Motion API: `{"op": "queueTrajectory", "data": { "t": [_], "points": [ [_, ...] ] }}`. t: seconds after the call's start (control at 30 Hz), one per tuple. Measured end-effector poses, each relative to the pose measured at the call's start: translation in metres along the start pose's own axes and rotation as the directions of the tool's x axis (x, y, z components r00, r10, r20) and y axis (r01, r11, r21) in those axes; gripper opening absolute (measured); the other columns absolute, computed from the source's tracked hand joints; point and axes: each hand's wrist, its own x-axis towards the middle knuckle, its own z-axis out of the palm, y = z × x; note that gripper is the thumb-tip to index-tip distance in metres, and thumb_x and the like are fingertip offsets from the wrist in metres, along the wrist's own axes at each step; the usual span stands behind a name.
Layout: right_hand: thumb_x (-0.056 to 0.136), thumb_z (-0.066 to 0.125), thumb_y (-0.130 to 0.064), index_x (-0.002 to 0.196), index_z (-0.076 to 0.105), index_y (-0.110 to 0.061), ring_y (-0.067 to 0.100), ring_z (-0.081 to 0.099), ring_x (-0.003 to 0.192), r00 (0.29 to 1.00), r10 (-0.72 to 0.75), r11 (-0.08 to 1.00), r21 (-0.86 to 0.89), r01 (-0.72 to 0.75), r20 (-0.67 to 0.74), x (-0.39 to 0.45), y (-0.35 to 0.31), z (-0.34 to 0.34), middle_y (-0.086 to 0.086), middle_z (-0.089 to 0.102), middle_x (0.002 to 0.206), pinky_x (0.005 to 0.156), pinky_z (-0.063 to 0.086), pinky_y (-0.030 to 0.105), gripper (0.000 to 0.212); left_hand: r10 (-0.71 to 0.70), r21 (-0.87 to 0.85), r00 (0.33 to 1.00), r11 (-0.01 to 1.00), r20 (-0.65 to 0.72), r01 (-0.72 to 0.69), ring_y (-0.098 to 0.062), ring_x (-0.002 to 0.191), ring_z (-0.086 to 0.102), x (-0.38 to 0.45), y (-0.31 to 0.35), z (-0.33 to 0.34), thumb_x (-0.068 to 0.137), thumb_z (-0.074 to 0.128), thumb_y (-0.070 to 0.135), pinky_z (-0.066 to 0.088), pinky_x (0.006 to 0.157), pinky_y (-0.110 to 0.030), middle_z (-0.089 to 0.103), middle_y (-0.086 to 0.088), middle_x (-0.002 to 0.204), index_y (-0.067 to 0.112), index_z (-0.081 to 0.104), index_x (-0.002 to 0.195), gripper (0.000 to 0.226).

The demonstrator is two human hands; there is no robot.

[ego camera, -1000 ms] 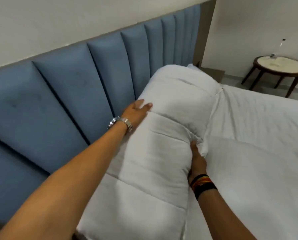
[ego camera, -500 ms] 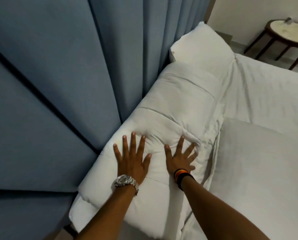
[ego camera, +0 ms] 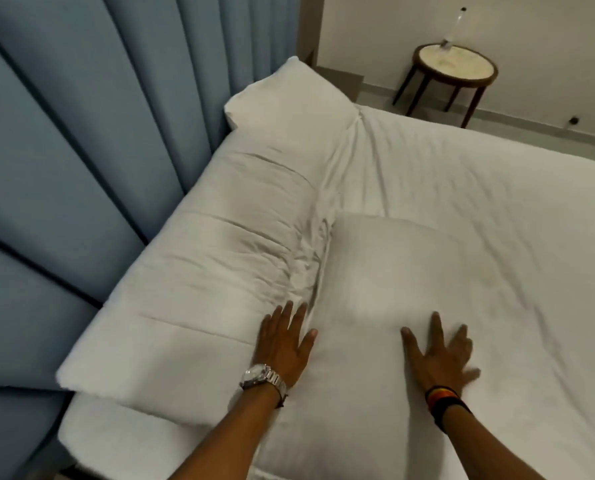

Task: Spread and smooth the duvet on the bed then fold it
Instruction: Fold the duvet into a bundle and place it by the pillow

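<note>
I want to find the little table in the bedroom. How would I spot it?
Start at the tall blue padded headboard and follow the big white bed to its far side. On the floor by the pale wall stands a small round dark-wood table with a cream top, the only dark-legged thing there, with a clear bottle on it.

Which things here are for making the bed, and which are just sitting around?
For the job:
- folded duvet along the headboard
- left hand, flat at the duvet's edge
- right hand, flat on the bed sheet

Just there:
- pillow
- blue headboard
- round side table with a bottle
- wristwatch
</note>
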Motion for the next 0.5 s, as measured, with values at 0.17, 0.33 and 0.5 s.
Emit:
{"op": "queueTrajectory", "data": {
  "t": [0.17, 0.33, 0.5],
  "points": [
    [0.05, 0.052, -0.107, 0.161, 0.002, -0.062, 0.041, 0.022, 0.159, 0.956, 0.215, 0.899, 0.341, -0.274, 0.2, 0.005, 0.092, -0.022, 0.007, 0.006, 0.178, 0.127, 0.022, 0.064, 0.13, -0.294, -0.374, 0.929, 0.855, 0.224, 0.36, -0.024, 0.158, 0.028, 0.003, 0.042, 0.056, 0.093, 0.036, 0.083, 0.024, 0.128, -0.04, 0.022, 0.001, 0.175, 0.051, 0.005, 0.165, 0.085],
    [0.058, 0.068, -0.097, 0.159, 0.002, -0.066, 0.031, 0.05, 0.144, 0.967, 0.074, 0.765, 0.608, -0.213, 0.245, 0.007, 0.111, -0.014, -0.003, 0.042, 0.166, 0.113, 0.043, 0.042, 0.124, -0.433, -0.479, 0.883, 0.745, 0.18, 0.463, -0.031, 0.149, 0.043, 0.001, 0.059, 0.071, 0.081, 0.048, 0.093, 0.037, 0.116, -0.04, 0.037, 0.0, 0.168, 0.059, 0.01, 0.161, 0.095],
    [0.079, 0.078, -0.074, 0.161, 0.017, -0.06, 0.022, 0.044, 0.15, 0.998, -0.032, 0.668, 0.744, -0.019, 0.055, -0.003, 0.086, -0.031, -0.015, 0.045, 0.159, 0.123, 0.037, 0.045, 0.103, -0.375, -0.593, 0.923, 0.764, -0.084, 0.256, -0.013, 0.129, 0.06, 0.0, 0.115, 0.041, 0.08, 0.058, 0.086, 0.045, 0.107, -0.027, 0.062, 0.011, 0.147, 0.051, 0.042, 0.154, 0.084]
  ]
}}
